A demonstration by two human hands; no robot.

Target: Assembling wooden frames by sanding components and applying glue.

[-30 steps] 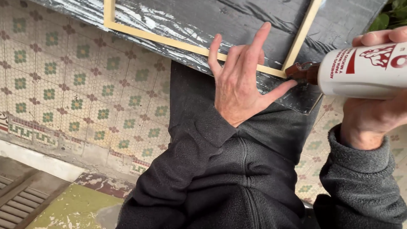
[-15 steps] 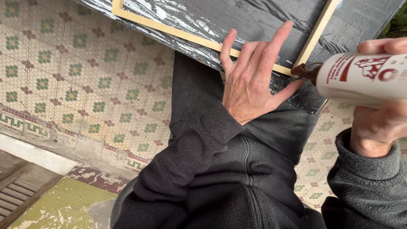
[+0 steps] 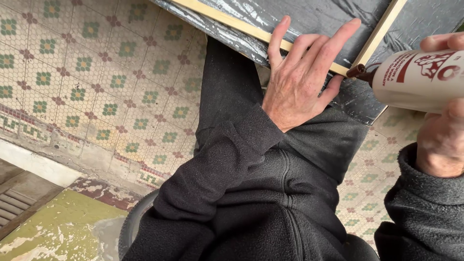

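Observation:
My left hand point(image 3: 300, 79) lies flat with fingers spread on a thin pale wooden frame point(image 3: 251, 33) and the dark board point(image 3: 319, 14) beneath it, near the frame's corner. My right hand point(image 3: 442, 130) grips a white glue bottle point(image 3: 423, 79) held sideways. The bottle's brown nozzle point(image 3: 356, 71) touches the frame corner, just right of my left thumb. The board rests across my lap, over dark trousers and a dark fleece.
A floor of small patterned tiles point(image 3: 96, 82) with green and red flowers spreads to the left and lower right. A worn stone step point(image 3: 34, 164) and a flaking green surface point(image 3: 63, 227) lie at the lower left.
The view has shifted so the board and frame sit higher and further right. My left hand stays pressed on the frame, and the bottle nozzle stays at the corner.

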